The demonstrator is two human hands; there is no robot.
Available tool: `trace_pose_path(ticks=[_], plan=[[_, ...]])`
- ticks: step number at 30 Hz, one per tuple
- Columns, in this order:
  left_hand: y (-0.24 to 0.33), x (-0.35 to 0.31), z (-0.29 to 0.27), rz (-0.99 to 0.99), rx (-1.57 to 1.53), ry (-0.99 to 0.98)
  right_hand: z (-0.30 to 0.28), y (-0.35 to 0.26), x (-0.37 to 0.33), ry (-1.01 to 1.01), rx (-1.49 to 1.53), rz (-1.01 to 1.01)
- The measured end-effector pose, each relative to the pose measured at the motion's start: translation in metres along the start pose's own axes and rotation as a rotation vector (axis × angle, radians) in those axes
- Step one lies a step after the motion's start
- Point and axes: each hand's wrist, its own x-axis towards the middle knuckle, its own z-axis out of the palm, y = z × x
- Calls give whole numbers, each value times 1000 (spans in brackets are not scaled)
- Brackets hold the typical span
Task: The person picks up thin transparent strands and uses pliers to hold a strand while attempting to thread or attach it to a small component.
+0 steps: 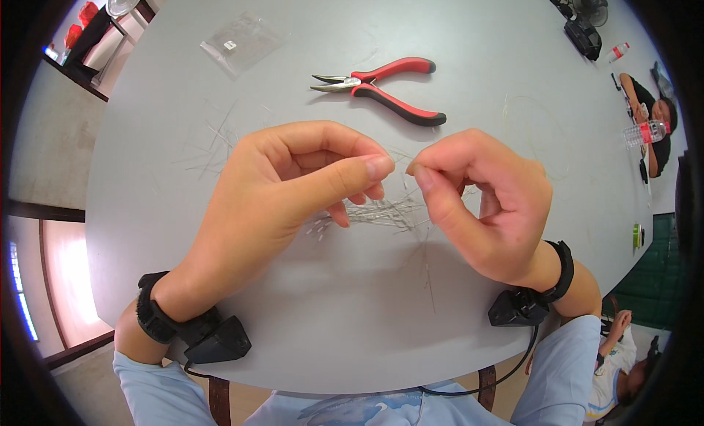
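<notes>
Two hands, the left hand (275,184) and right hand (517,188), pinch thumb to forefinger; I can't tell what they grip. One pile of thin wires (378,215) lies beneath them, one pair of pliers (389,89) beyond; the grey table (352,338) stretches to its near edge.

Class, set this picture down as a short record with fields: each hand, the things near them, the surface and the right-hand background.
Left hand: thumb and fingertip pinched; anything held is too fine to make out
Right hand: also pinched, close to the left fingertips but apart
Below the hands: pile of thin silvery strands
Beyond the hands: pliers, red and black handles, jaws apart, pointing left
Upper left: clear plastic bag
Surface: pale grey table
Right background: person in black
</notes>
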Motion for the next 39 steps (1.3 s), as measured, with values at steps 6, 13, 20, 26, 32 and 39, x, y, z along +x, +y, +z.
trace_pose_path(ticks=[6, 13, 20, 26, 32, 39], plan=[[2, 0, 0, 11, 13, -7, -1, 1, 1, -17, -37, -5], [9, 0, 1, -68, 47, -40, -3, -1, 2, -3, -110, -52], [4, -5, 2, 12, 34, -53, -2, -4, -1, 0, -1, -18], [2, -5, 3, 225, 182, -28, -6, -4, -1, -23, 37, 31], [-3, -1, 1, 491, 360, 12, -7, -2, 0, -16, 13, 19], [-4, -1, 1, 642, 458, 62, -8, -6, 3, -50, -21, -11]])
